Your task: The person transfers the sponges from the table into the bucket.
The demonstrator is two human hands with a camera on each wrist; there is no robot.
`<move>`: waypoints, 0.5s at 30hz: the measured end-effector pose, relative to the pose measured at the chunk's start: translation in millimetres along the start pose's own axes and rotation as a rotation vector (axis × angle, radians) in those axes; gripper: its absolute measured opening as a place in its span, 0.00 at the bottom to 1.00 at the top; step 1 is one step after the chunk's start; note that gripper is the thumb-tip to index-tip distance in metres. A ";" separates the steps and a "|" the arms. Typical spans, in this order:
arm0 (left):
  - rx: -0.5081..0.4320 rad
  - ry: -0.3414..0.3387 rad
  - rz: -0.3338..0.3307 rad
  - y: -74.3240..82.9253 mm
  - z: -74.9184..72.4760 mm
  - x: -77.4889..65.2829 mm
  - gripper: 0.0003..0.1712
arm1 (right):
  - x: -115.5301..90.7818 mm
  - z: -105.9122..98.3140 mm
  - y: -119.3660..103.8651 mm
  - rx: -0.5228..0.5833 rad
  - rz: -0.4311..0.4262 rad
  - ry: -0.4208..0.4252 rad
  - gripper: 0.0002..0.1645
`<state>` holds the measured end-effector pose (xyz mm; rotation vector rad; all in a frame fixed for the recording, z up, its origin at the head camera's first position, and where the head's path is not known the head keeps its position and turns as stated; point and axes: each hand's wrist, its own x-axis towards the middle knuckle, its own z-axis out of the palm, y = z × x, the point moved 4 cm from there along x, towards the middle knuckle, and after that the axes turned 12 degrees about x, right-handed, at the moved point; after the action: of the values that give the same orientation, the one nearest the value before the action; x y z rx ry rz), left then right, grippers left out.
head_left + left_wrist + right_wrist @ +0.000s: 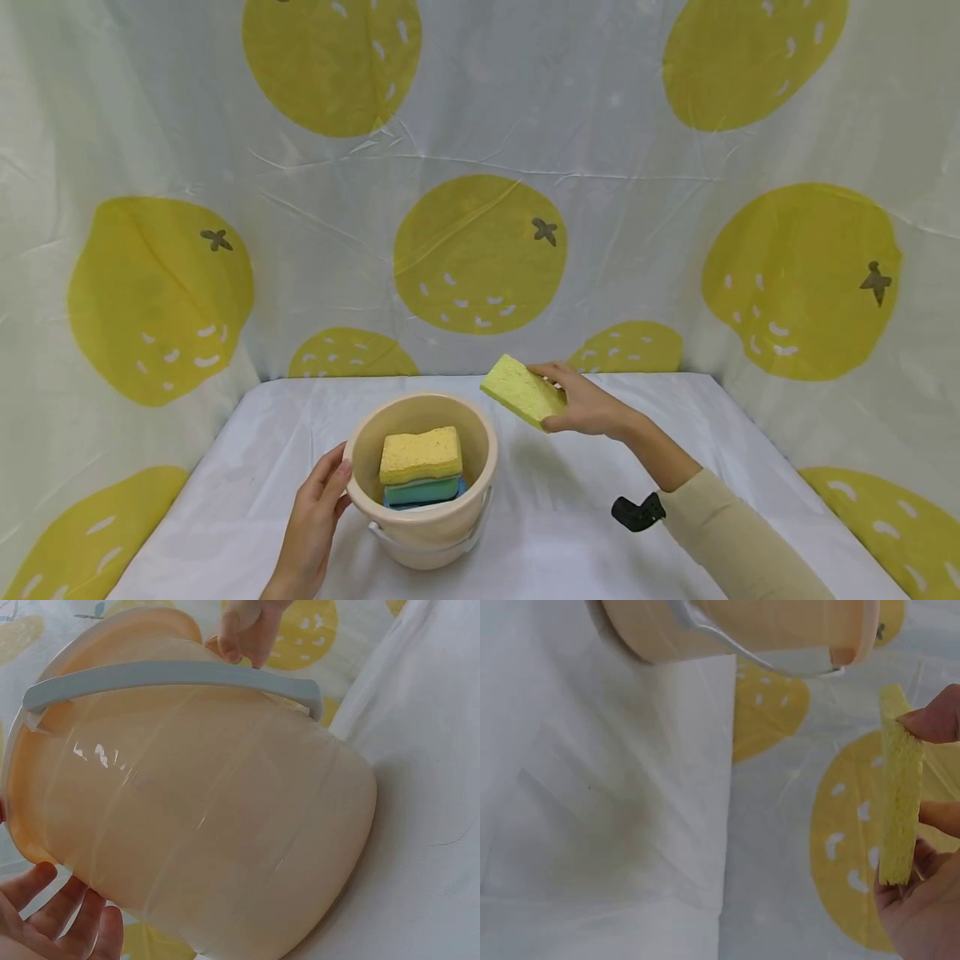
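Observation:
A cream bucket (420,533) with a pale handle (172,673) stands upright on the white cloth. My left hand (313,508) holds it at the left side of the rim, with fingers (64,919) against the outer wall. Inside lie stacked sponges: a yellow sponge (422,454) on top, a green sponge (423,490) under it and some blue at the bottom, mostly hidden. To the right of the bucket and above the cloth, my right hand (588,400) pinches a light yellow-green sponge (522,390) by its edges, thumb on one side and fingers on the other.
White cloth (585,533) covers the table. Hanging fabric (637,250) printed with large yellow lemons encloses the back and both sides. A black strap piece (637,512) sticks out from the right sleeve (735,537).

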<state>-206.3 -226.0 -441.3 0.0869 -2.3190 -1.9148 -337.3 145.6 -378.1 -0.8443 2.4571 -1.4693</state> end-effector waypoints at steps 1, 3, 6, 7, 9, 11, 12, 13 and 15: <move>0.000 0.001 0.000 0.1 -0.2 0.1 0.33 | 0.5 0.9 -4.1 -0.009 -0.020 -0.010 0.54; 0.000 0.001 -0.001 0.1 -0.5 0.5 0.33 | 1.7 3.5 -12.6 -0.017 -0.056 -0.030 0.53; -0.006 0.000 0.000 -0.6 -0.8 0.7 0.33 | 4.0 10.0 -25.4 -0.020 -0.091 -0.070 0.54; -0.008 0.000 0.001 -1.0 -0.9 0.6 0.33 | 4.9 12.6 -29.6 -0.018 -0.094 -0.085 0.53; -0.011 -0.002 0.002 -1.8 -1.1 0.5 0.32 | 7.1 17.9 -37.3 -0.022 -0.105 -0.114 0.53; -0.012 -0.001 0.003 -2.2 -1.4 0.2 0.32 | 9.6 22.4 -45.0 -0.040 -0.118 -0.144 0.53; -0.012 -0.002 0.003 -2.2 -1.5 0.2 0.32 | 10.9 24.4 -48.8 -0.050 -0.126 -0.158 0.53; -0.014 -0.003 0.004 -2.1 -1.6 0.2 0.32 | 12.4 26.3 -52.1 -0.058 -0.136 -0.173 0.52; -0.014 -0.004 0.002 -1.8 -1.8 0.3 0.33 | 15.5 30.1 -58.2 -0.077 -0.154 -0.202 0.52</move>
<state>-206.4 -228.1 -442.7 0.0797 -2.3068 -1.9315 -315.5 93.4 -341.5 -1.1594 2.3575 -1.2699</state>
